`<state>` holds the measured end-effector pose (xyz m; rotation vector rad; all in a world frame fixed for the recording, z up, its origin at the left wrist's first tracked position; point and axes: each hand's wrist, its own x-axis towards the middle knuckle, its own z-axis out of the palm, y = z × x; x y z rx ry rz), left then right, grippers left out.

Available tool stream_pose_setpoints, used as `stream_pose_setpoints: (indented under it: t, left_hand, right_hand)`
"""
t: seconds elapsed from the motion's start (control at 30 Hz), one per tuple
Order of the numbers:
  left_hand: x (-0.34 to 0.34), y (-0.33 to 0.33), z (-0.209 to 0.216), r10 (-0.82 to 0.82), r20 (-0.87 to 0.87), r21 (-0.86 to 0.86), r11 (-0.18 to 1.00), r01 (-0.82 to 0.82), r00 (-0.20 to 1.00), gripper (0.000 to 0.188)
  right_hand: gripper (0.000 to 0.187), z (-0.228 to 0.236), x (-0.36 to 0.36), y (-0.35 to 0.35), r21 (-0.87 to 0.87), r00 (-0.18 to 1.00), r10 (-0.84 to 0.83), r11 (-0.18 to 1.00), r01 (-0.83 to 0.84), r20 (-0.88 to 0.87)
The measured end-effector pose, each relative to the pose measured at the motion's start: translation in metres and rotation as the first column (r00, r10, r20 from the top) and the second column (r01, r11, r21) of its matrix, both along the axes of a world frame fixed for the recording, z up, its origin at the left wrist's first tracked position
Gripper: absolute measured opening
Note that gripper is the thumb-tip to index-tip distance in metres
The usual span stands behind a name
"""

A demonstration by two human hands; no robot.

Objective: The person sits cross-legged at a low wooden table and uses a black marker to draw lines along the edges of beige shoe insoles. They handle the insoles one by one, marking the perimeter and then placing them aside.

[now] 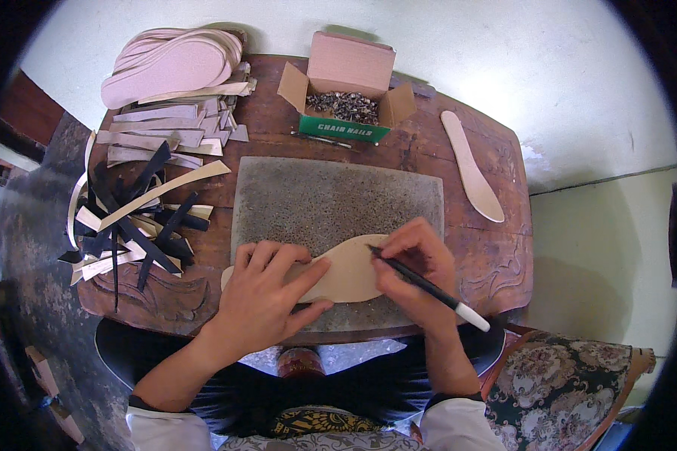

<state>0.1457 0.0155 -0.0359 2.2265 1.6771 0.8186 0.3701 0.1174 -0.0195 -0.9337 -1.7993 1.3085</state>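
The left hand [259, 289] lies spread across a cream sole [342, 276], fingers parted and resting on it, gripping nothing that I can see. The right hand [425, 263] is pinched closed around a black pen [435, 292], its tip at the sole near the far edge. Under both hands and the sole sits a slab [323, 195]. Beyond them stands an open box [342, 127] of nails [344, 107]. Strips [150, 244] heap up left of the left hand, stacked soles [177, 71] beyond; a second sole [472, 169] lies past the right hand.
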Motion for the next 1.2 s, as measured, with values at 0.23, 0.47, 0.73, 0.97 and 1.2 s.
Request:
stream_pose_setpoints:
  t: [0.23, 0.47, 0.73, 0.97, 1.2]
  left_hand:
    - [0.000, -0.001, 0.000, -0.002, -0.001, -0.008, 1.000, 0.002, 1.000, 0.056]
    - [0.000, 0.000, 0.001, 0.000, 0.007, -0.017, 1.000, 0.000, 1.000, 0.056]
    - [0.000, -0.001, 0.000, -0.004, 0.003, 0.001, 1.000, 0.004, 1.000, 0.057]
    - [-0.001, -0.001, -0.002, -0.015, 0.009, -0.014, 1.000, 0.015, 1.000, 0.054]
    - [0.001, -0.001, 0.000, 0.002, 0.002, -0.007, 1.000, -0.002, 1.000, 0.057]
  right_hand:
    - [0.018, -0.021, -0.004, -0.002, 0.094, 0.981, -0.052, 0.995, 0.035, 0.186]
    - [0.017, -0.021, -0.006, 0.000, 0.164, 0.976, -0.064, 0.986, 0.030, 0.208]
    - [0.018, -0.020, -0.007, -0.002, 0.135, 0.975, -0.055, 0.990, 0.026, 0.213]
    - [0.018, -0.020, -0.008, -0.002, 0.123, 0.976, -0.053, 0.992, 0.028, 0.210]
    - [0.017, -0.019, -0.008, -0.002, 0.104, 0.971, -0.054, 0.994, 0.030, 0.235]
